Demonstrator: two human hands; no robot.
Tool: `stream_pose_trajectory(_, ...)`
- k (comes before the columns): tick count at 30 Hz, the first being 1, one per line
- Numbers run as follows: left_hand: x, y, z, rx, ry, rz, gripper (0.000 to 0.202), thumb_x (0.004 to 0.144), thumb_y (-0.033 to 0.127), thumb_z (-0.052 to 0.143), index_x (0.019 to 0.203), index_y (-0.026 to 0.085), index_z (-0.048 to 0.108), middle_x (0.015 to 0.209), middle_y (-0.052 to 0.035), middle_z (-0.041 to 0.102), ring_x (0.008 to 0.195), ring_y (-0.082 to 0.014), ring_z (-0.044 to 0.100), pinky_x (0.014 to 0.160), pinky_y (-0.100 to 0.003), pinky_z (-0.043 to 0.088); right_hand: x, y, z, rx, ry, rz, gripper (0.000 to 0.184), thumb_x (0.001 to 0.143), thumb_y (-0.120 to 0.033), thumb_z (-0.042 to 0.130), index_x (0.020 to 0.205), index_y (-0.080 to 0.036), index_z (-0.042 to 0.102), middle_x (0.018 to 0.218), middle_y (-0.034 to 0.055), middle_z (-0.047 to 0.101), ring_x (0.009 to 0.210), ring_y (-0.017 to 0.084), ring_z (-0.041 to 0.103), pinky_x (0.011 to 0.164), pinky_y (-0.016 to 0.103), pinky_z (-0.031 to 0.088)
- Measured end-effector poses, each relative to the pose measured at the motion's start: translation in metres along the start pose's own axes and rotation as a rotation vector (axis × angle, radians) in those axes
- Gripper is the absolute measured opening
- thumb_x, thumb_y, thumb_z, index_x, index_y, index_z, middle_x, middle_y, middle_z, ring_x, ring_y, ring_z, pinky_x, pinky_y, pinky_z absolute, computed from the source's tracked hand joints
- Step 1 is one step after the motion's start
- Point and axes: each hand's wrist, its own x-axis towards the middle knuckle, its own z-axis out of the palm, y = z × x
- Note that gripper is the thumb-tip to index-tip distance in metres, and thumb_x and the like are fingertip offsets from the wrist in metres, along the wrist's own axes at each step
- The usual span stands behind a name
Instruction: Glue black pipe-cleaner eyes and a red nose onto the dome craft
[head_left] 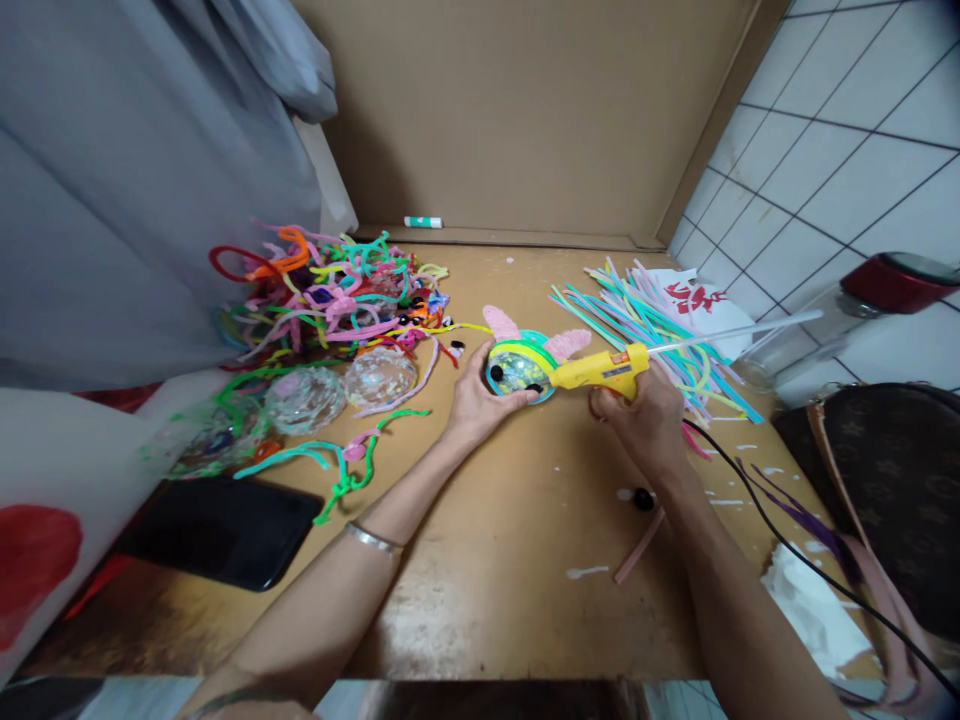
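Note:
My left hand is closed around the side of a clear plastic ball wrapped in teal and yellow pipe cleaner. The ball carries two pink fuzzy ears and black round eyes. My right hand grips a yellow hot glue gun, a glue stick sticking out of its back. The gun's nozzle meets the ball's lower right side, close to one black eye and my left thumb. Whether glue is coming out cannot be made out.
Tangled pipe cleaners and clear ball halves lie at left, above a black phone. Straight pipe cleaners spread at right, near a red-lidded bottle and brown bag. The gun's black cord runs right.

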Motion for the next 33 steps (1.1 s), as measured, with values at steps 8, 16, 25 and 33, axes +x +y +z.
stream_pose_trajectory(8,-0.001,0.006,0.001,0.025,0.016,-0.043,0.093,0.051,0.038,0.083,0.132,0.013,0.044,0.126,-0.0152,0.057,0.116,-0.0283,0.055,0.101,-0.041,0.043,-0.005,0.003,-0.011,-0.068,0.041,0.084,0.017,0.069,-0.035,0.053,0.077,-0.019,0.053,0.074,0.0041,0.053,0.068,0.02,0.05,0.059,0.03,0.038)
stream_pose_trajectory(16,0.0,0.008,0.004,0.035,0.046,-0.081,0.09,0.052,0.039,0.081,0.13,0.012,0.044,0.124,-0.015,0.057,0.114,-0.0269,0.055,0.099,-0.039,0.044,-0.053,0.024,-0.06,-0.289,-0.109,0.321,0.03,0.071,-0.049,0.054,0.075,-0.02,0.05,0.072,0.0054,0.052,0.068,0.022,0.05,0.059,0.032,0.037)
stream_pose_trajectory(25,-0.009,0.019,0.015,-0.001,0.029,-0.098,0.087,0.052,0.039,0.08,0.129,0.013,0.045,0.125,-0.0142,0.057,0.115,-0.0275,0.055,0.101,-0.04,0.043,-0.099,0.048,-0.068,-0.54,-0.306,0.251,0.031,0.081,-0.046,0.049,0.075,-0.016,0.056,0.076,0.0114,0.06,0.072,0.025,0.055,0.061,0.033,0.037)
stream_pose_trajectory(33,-0.01,0.029,0.014,0.071,0.026,-0.105,0.084,0.054,0.037,0.079,0.127,0.012,0.046,0.124,-0.0155,0.058,0.115,-0.0278,0.056,0.1,-0.041,0.044,-0.05,-0.008,-0.068,0.025,-0.06,0.107,0.047,0.081,-0.054,0.054,0.109,-0.017,0.06,0.101,0.0132,0.063,0.093,0.028,0.058,0.081,0.041,0.045)
